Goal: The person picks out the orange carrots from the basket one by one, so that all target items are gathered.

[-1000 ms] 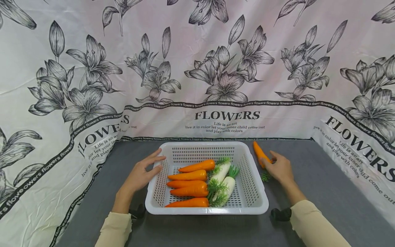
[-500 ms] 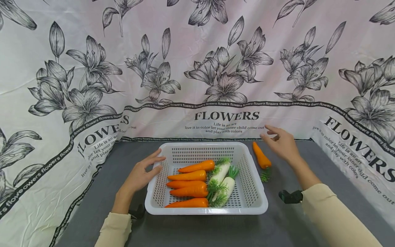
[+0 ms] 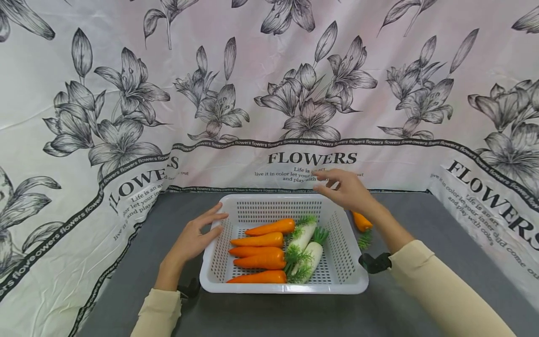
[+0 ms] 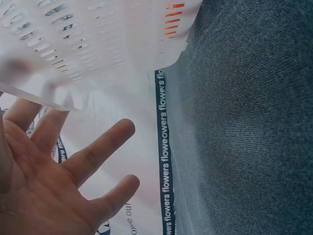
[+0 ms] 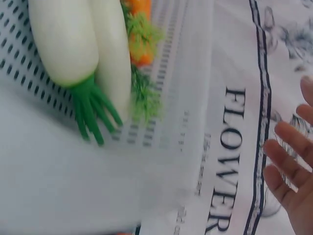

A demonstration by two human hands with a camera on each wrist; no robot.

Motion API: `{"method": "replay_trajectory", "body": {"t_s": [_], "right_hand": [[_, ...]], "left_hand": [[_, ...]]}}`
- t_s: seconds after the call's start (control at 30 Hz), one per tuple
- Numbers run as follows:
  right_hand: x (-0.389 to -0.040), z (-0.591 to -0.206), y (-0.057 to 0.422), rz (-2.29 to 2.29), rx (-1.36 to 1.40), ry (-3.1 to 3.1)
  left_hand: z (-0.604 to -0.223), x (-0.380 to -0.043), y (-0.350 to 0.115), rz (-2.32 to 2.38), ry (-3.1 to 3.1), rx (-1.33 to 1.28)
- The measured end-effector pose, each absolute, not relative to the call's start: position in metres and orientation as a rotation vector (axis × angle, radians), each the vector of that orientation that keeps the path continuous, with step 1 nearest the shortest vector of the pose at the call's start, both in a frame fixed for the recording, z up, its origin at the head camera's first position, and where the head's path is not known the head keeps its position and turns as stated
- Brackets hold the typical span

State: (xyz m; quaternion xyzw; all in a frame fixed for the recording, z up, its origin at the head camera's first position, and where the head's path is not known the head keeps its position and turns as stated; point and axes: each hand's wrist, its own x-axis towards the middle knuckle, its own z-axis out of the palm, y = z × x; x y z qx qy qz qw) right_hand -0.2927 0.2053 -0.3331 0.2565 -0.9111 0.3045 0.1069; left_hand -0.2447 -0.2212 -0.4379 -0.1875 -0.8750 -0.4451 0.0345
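A white perforated plastic basket [image 3: 282, 288] holds several orange carrots [image 3: 258, 239] on its left side. Two white radishes [image 3: 309, 262] with green tops lie right of them. My left hand [image 3: 194, 239] rests at the basket's left rim, its fingers spread; in the left wrist view two fingertips reach past the rim. Over the back right corner of the basket hovers my right hand [image 3: 347, 191], holding nothing. The right wrist view has its fingers loosely extended at the right edge. Outside the basket, one more carrot [image 3: 362, 223] lies to the right, partly hidden by my right forearm.
A dark grey cloth [image 3: 421, 220] covers the tabletop. White fabric printed with flowers [image 3: 311, 112] hangs behind and along both sides. Dark wrist devices [image 3: 375, 263] sit on both wrists.
My right hand has left the carrot outside the basket, risen, and swung left over the basket's back corner. That carrot stays on the table. The left hand has kept its place.
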Motion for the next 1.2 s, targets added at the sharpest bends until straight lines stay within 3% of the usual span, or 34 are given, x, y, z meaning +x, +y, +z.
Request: {"method": "replay_trajectory", "body": {"t_s": [0.33,1.2], "right_hand": [[-0.304,-0.354,0.166,0.926,1.115,-2.699],[-0.315,-0.406,0.132,0.759,1.323,-3.029]], "left_hand": [[-0.438,-0.245,-0.221,-1.366,-2.689,-0.575],[-0.437,-0.245,-0.221,-1.399,-2.688,-0.561]]}}
